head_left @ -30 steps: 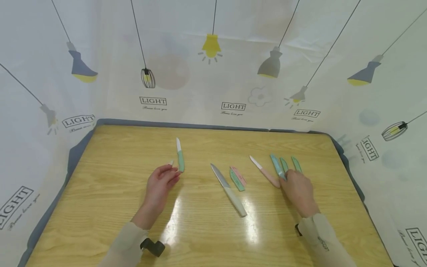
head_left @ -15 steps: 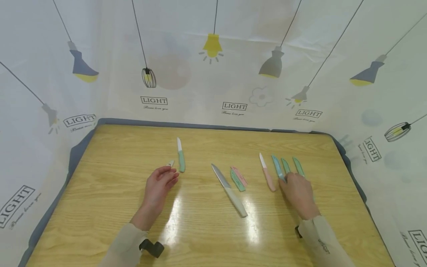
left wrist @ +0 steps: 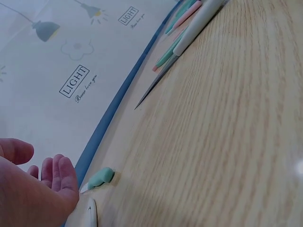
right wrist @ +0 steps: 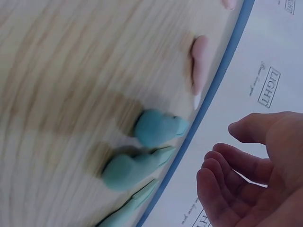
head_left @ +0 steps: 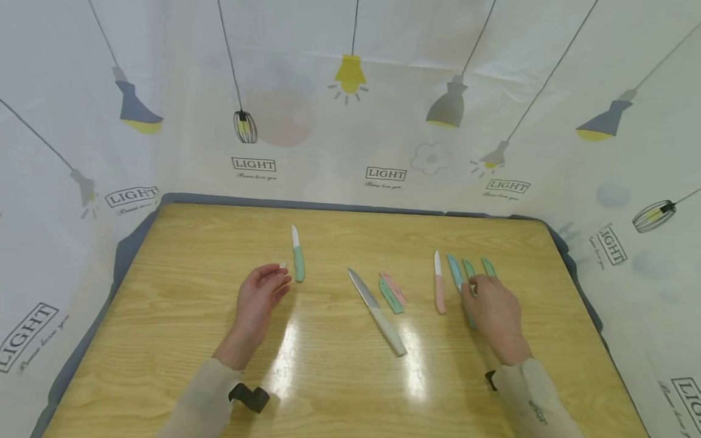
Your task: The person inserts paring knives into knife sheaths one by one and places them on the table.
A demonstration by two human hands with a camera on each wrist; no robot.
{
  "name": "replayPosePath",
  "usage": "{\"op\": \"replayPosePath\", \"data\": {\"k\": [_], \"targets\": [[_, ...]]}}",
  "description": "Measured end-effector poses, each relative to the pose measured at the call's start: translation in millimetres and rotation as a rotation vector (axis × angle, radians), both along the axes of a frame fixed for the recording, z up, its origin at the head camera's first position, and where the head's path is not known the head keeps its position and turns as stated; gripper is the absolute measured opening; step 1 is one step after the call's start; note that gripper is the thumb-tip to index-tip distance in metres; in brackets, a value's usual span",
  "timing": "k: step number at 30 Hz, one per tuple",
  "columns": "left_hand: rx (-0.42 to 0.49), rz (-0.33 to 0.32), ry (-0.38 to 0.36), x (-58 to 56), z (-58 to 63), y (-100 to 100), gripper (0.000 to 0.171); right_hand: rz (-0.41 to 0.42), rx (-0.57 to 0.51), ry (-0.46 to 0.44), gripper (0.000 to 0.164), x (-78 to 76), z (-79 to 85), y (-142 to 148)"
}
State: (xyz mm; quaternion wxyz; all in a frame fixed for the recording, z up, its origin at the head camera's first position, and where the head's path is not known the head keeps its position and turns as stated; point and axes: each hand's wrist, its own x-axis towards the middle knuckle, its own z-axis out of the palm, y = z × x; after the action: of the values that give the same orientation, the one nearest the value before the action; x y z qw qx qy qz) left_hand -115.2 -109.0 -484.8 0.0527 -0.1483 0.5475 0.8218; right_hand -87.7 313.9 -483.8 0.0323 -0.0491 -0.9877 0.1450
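Note:
My left hand hovers on the left, fingers loosely bent and holding nothing. A small white piece, partly hidden by that hand in the head view, lies beside its fingertips. Just beyond it is a mint-handled knife with a bare white blade. On the right, my right hand hangs with relaxed fingers over several knives; the right wrist view shows nothing between thumb and fingers. Under and beside it lie a blue knife and two green knives. A pink-handled knife with a bare white blade lies left of these.
Mid-table lies a large knife with a pale handle and bare steel blade, tip pointing away. A green sheath and a pink sheath lie together to its right. A printed curtain surrounds the wooden table.
The pink-handled knife has turned from slanted to nearly straight, beside the blue one. My right hand has drawn slightly away from the knives' handles. My left hand has barely moved.

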Motion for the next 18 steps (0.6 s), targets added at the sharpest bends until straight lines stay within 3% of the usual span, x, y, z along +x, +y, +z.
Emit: {"op": "replayPosePath", "data": {"k": [7,18], "targets": [[-0.026,-0.028,-0.01,-1.9,0.8,4,0.038,0.049,-0.019,0.045,0.034,4.8,2.4,-17],[-0.032,-0.043,-0.009,-1.6,-1.2,15,0.04,0.176,-0.058,0.117,0.025,11.4,-9.6,-59]]}}
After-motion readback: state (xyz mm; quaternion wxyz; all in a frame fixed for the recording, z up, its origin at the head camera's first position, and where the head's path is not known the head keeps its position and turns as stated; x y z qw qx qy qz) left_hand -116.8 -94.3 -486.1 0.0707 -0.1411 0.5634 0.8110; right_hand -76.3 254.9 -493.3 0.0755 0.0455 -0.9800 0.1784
